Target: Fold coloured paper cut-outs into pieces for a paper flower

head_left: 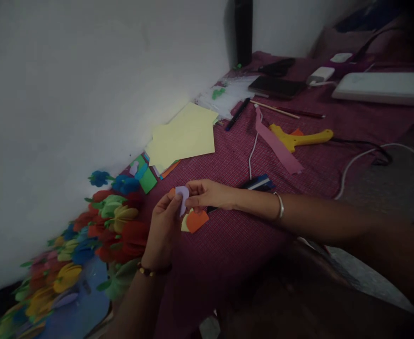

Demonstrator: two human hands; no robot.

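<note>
A small lilac paper piece (182, 194) with a rounded end is held up over the table. My left hand (164, 223) pinches it between thumb and fingers. From the other side, my right hand (210, 194) has its thumb and fingertips closed at the paper's right edge. A bit of orange paper shows behind the left fingers. Just below the hands, an orange paper cutout (197, 221) lies partly over a pale yellow piece (184, 223). A dark blue item (261, 182) lies partly hidden behind my right wrist.
Many coloured paper flowers (122, 226) crowd the left side. Yellow sheets (189, 136) and green scraps (147, 180) lie by the wall. Farther right are a pink strip (277, 146), a yellow glue gun (302, 138), a pen (238, 114), a phone (276, 87), cables and a white box-like device (383, 87).
</note>
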